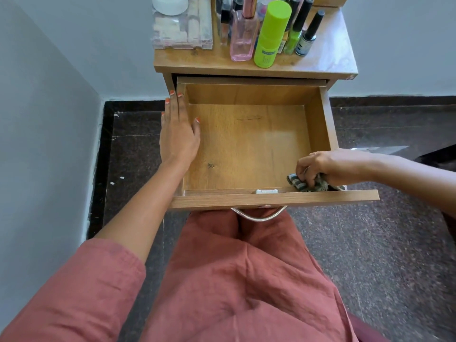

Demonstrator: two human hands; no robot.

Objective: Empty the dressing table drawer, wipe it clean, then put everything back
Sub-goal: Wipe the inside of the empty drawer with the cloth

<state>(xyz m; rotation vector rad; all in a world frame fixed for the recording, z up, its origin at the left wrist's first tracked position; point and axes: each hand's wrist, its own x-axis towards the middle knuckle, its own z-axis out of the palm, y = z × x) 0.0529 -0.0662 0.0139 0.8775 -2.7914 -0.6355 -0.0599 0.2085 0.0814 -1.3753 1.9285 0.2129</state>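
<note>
drawer [246, 144] pulled out toward person, wider than deep | left hand [179, 134] flat on its side wall | right hand [330, 169] squeezes cloth [299, 183] in front right corner

So the small wooden dressing table [330, 53] stands on a dark speckled stone floor [370, 243]. On its top, over at 9 o'clock, there's a clear plastic compartment box [182, 33]. Around the middle, a tall pink glass perfume bottle [241, 38] has a lime-green plastic cylinder bottle [270, 38] just beside it at its 3 o'clock. Further toward 3 o'clock stand a green nail polish bottle with a long black cap [294, 38] and a dark silvery nail polish bottle [308, 37].
</note>
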